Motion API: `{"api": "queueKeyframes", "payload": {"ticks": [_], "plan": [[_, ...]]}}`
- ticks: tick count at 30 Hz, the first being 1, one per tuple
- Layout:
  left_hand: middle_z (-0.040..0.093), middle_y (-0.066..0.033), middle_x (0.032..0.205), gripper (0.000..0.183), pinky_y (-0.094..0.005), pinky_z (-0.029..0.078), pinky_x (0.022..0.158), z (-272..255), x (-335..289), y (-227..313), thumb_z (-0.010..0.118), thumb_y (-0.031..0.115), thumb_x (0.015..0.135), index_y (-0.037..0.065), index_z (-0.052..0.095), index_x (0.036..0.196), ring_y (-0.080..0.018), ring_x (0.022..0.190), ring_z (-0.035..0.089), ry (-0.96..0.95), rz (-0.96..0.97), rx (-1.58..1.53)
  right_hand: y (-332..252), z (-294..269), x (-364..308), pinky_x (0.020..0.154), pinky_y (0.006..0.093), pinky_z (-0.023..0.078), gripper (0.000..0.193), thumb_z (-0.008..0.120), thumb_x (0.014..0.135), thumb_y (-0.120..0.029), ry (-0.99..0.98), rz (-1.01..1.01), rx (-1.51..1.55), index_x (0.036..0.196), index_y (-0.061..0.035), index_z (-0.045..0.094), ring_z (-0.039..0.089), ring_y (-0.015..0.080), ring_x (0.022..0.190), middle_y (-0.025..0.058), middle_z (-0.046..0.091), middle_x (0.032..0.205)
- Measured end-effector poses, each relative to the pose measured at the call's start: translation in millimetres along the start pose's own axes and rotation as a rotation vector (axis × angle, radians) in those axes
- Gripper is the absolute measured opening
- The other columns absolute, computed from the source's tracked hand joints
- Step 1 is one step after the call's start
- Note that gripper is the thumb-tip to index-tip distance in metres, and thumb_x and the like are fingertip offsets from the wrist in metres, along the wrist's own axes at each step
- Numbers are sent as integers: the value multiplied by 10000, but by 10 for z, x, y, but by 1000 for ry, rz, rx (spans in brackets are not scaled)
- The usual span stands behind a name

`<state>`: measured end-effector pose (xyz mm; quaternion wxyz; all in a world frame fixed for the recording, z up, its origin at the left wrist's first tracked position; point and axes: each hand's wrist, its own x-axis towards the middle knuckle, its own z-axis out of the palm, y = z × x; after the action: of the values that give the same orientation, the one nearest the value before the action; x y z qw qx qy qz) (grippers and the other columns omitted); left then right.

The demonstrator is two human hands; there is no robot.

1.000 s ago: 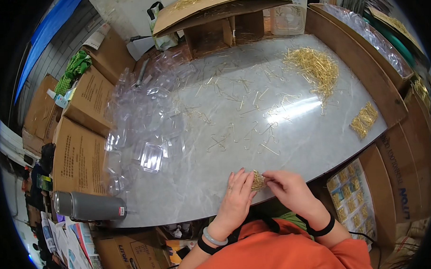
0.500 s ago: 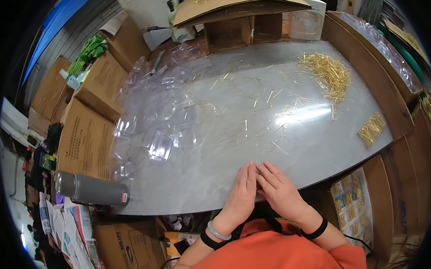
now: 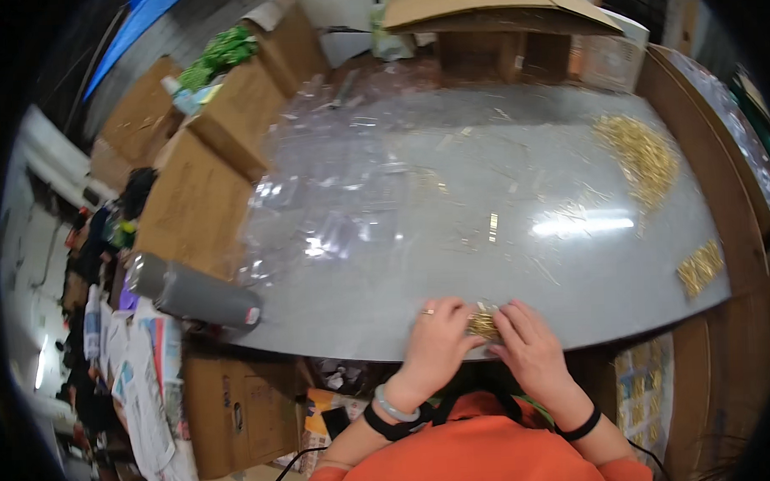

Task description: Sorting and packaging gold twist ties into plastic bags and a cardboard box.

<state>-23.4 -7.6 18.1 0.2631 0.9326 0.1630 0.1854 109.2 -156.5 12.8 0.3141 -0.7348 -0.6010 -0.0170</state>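
grey table (image 3: 345, 314) beside blurred-print carton (image 3: 189, 212); left hand (image 3: 435, 340) and right hand (image 3: 531, 346), grip pinching a gold bundle (image 3: 483, 325).

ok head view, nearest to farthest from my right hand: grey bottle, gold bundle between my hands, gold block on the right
1. Gold bundle: left of the right hand
2. Gold block: over on the right
3. Grey bottle: far left

Looks like a small workshop we're in: a heap of golden wire pieces (image 3: 641, 164) gleams on the broad grey table (image 3: 353, 305), clear plastic cases (image 3: 315, 243) crowd its left side, and brown cartons (image 3: 193, 205) line the edge! Up top, flattened cardboard (image 3: 496, 8) roofs open compartments.
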Motion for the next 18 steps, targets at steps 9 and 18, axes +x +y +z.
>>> {"api": "queueKeyframes", "payload": {"ticks": [9, 18], "plan": [[635, -195, 1113, 326, -468, 484, 909, -251, -100, -425, 700, 126, 882, 5, 641, 1178, -395, 1045, 594, 31, 7, -43, 90, 94, 47, 926, 453, 509, 366, 773, 772, -49, 140, 3, -68, 1122, -34, 667, 616, 344, 1126, 109, 647, 1135], [650, -192, 1018, 256, -446, 485, 895, -1287, 229, -1567, 723, 186, 866, 13, 686, 1050, -389, 1061, 596, 192, -108, 510, 154, 61, 74, 932, 437, 502, 333, 770, 767, -36, 165, 7, 23, 1089, -34, 686, 616, 327, 1095, 93, 660, 1108]]}}
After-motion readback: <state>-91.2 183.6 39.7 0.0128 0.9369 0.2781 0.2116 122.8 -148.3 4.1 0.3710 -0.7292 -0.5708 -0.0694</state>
